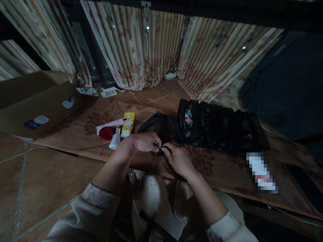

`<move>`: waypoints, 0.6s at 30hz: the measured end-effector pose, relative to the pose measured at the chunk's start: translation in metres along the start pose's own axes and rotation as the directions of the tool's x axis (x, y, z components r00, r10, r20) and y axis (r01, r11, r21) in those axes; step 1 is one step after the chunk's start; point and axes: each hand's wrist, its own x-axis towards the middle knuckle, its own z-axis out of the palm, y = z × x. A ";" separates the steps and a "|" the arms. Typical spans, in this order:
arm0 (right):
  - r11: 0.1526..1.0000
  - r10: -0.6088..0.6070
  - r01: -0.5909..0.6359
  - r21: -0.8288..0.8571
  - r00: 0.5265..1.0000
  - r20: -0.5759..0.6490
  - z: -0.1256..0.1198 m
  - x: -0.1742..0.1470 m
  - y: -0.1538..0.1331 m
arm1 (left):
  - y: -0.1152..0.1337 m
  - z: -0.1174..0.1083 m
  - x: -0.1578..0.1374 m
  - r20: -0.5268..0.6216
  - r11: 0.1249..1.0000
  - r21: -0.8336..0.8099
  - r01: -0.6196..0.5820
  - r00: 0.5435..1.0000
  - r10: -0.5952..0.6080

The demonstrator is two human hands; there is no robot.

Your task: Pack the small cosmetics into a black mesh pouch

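A sheer black mesh bag (164,122) lies in front of me, its near edge pinched between both hands. The fingers of my left hand (147,142) are closed on that dark edge. Close beside it, my right hand (179,158) also pinches the edge between thumb and forefinger; the exact part gripped is too dark to make out. To the left are a yellow and white tube (128,122), a pale pink tube (109,125), a round red container (106,133) and a small white bottle (115,141). On the right stands a row of black mesh pouches (217,126) with small items inside.
A patterned brown cloth (101,116) covers the low surface. An open cardboard box (35,104) stands at the left. Papers (109,92) lie near the striped curtains (131,47). A blurred-out white packet (262,173) and a dark phone-like slab (304,185) lie at the right.
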 end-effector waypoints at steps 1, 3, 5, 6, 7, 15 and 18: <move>1.000 -0.001 0.001 -0.001 1.000 -0.003 0.000 0.000 0.000 | 0.000 0.000 0.000 0.002 1.000 0.000 0.002 1.000 -0.001; 1.000 -0.004 0.004 0.000 1.000 -0.005 0.001 0.000 0.002 | 0.000 0.000 0.000 0.006 1.000 0.003 0.001 1.000 -0.001; 1.000 -0.005 0.005 0.001 1.000 0.000 0.002 -0.001 0.003 | 0.001 -0.001 0.000 0.011 1.000 0.017 0.003 1.000 -0.003; 1.000 -0.005 0.005 0.000 1.000 0.004 0.003 -0.001 0.004 | 0.001 -0.001 0.000 0.015 1.000 0.024 0.005 1.000 -0.005; 1.000 -0.005 0.005 -0.001 1.000 0.008 0.003 -0.001 0.004 | 0.001 -0.001 0.000 0.020 1.000 0.030 0.008 1.000 -0.009; 1.000 0.009 -0.009 -0.028 1.000 0.011 0.002 0.000 0.002 | 0.003 0.000 0.001 0.019 0.999 0.047 0.022 1.000 -0.023; 0.999 0.011 -0.011 -0.034 1.000 0.010 0.002 0.000 0.002 | 0.004 -0.001 0.002 0.025 0.998 0.057 0.040 0.999 -0.042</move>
